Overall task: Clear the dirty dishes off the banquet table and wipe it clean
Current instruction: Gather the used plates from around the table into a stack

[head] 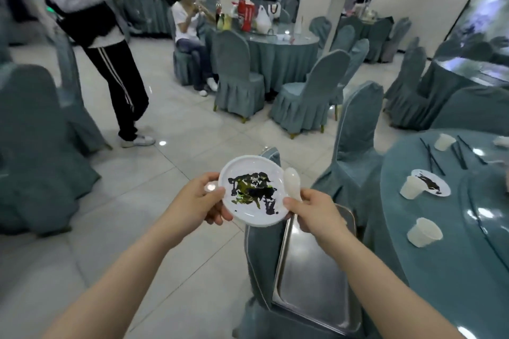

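Gripping a soiled white plate (pixel 252 191) by its rim, I am pinching one edge in my left hand (pixel 202 201) while my right hand (pixel 314 212) is clamping the far edge together with a white soup spoon (pixel 292 183) pressed under the thumb. Both hands are holding it level, out over the floor, just above a steel tray (pixel 316 275) that is resting on a covered chair (pixel 261 250) beside the banquet table (pixel 429 228). Any tilt is risking the dark and green smears sliding onto the tiles, and the spoon, held only by a pinch, is liable to slip and drop. The tray looks unsteady on the chair seat; a heavy set-down could be tipping it. Still waiting on the table are another dirty plate (pixel 432 182), paper cups (pixel 424 232) and black chopsticks (pixel 434 157).
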`<action>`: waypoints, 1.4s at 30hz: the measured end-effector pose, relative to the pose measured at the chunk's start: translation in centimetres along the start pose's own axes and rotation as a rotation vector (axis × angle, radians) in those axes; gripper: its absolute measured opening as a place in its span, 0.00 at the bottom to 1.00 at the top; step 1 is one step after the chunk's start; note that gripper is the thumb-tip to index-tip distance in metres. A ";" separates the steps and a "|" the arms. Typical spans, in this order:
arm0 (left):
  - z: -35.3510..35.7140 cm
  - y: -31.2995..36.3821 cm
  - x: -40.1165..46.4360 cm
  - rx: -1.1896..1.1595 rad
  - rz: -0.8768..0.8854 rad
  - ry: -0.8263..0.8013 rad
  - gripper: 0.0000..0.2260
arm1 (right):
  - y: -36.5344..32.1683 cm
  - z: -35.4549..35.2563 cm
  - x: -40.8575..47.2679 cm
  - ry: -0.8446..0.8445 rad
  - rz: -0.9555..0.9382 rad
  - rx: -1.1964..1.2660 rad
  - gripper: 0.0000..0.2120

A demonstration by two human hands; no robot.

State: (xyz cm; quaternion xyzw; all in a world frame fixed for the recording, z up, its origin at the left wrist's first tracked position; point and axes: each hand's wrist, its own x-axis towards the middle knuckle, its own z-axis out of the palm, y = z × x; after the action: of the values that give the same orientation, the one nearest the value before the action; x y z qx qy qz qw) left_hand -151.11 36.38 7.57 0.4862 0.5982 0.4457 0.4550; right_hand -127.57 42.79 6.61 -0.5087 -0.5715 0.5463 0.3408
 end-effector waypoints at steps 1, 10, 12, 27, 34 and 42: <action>-1.5 -0.1 0.6 0.013 -0.006 0.009 0.08 | -0.3 1.2 1.2 -0.029 -0.005 -0.001 0.02; -15.1 -1.1 9.7 0.055 -0.070 0.127 0.09 | -3.5 12.6 16.1 -0.283 0.014 -0.005 0.08; -17.2 -0.8 12.7 0.069 -0.069 0.140 0.09 | -4.4 14.3 19.6 -0.286 0.021 0.005 0.08; -24.1 -1.9 38.8 0.012 -0.035 -0.054 0.09 | -6.9 16.7 40.1 -0.037 0.086 0.118 0.05; -24.8 1.0 52.9 0.049 0.042 -0.287 0.10 | -8.6 15.8 47.5 0.189 0.114 0.129 0.05; -17.2 4.6 65.7 0.114 0.133 -0.516 0.11 | -10.5 8.7 53.1 0.500 0.144 0.141 0.06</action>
State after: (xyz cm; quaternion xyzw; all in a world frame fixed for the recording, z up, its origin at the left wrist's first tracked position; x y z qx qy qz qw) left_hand -174.54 100.34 8.02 0.6466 0.4534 0.3017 0.5342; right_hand -151.25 92.22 6.54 -0.6421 -0.3927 0.4650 0.4662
